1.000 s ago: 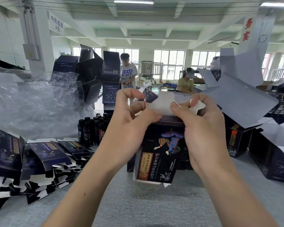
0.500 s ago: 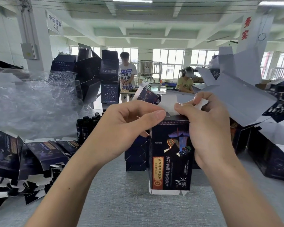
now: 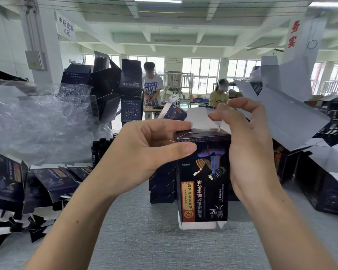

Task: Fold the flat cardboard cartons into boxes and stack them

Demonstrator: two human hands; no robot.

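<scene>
I see the carton (image 3: pixel 203 182) upright over the middle of the worktop (image 3: pixel 144 242); my left hand (image 3: pixel 144 152) pinches its top left corner; my right hand (image 3: pixel 248 149) clasps its right side, thumb on the white flap (image 3: pixel 199 119).

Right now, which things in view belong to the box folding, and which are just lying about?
Job: carton, gripped by the left hand, with the right hand at its flap; flat cartons on the left; folded boxes on the right.
Lying about: plastic wrap; bottles beside it.
</scene>
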